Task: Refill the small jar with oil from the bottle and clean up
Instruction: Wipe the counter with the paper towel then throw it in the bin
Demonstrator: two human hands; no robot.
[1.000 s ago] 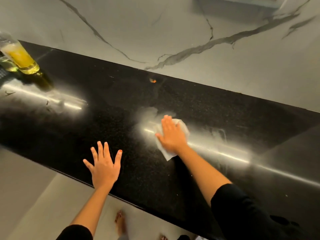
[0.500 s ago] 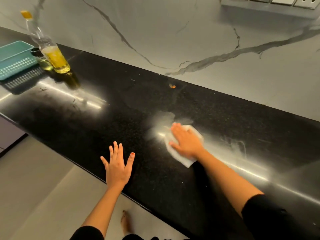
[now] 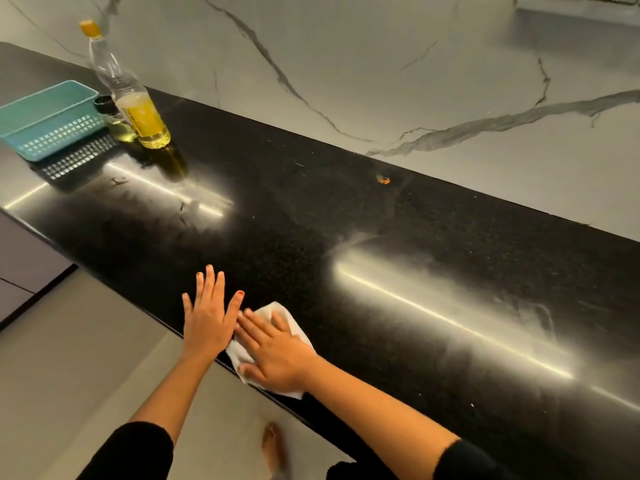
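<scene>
Far left: teal basket (image 3: 45, 116). Just beside it the small jar (image 3: 117, 126), lid on, and the capped bottle (image 3: 138, 109), both upright. Refill looks done; wiping is in hand. Left hand (image 3: 207, 317) lies flat at the black counter's (image 3: 346, 220) near edge, fingers straight, holding nothing. Right hand (image 3: 277, 355), fingers straight, presses the white cloth (image 3: 287, 317) down. Smears show rightward; the next pass likely goes there.

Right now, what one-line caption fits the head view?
Right hand presses a white cloth on the black counter beside the flat left hand; bottle, jar and basket stand far left.
</scene>
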